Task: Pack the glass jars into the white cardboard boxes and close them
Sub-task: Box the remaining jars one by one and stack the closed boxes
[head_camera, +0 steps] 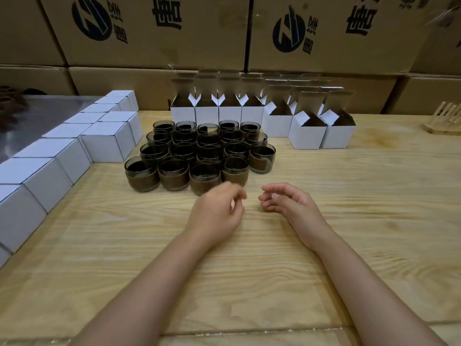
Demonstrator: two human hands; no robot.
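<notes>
Several dark glass jars [199, 151] with brown paper bands stand packed together on the wooden table [349, 196]. Behind them stands a row of white cardboard boxes [262, 116] with their top flaps up. Closed white boxes [104, 143] line the left side in rows. My left hand [219, 211] hovers just in front of the nearest jars, fingers loosely curled and holding nothing. My right hand [287, 201] lies beside it on the table, fingers relaxed and also holding nothing. Neither hand touches a jar.
Large brown shipping cartons [149, 28] are stacked as a wall behind the table. A wooden slatted rack [446, 121] sits at the far right. A grey metal surface [45, 113] lies beyond the closed boxes on the left.
</notes>
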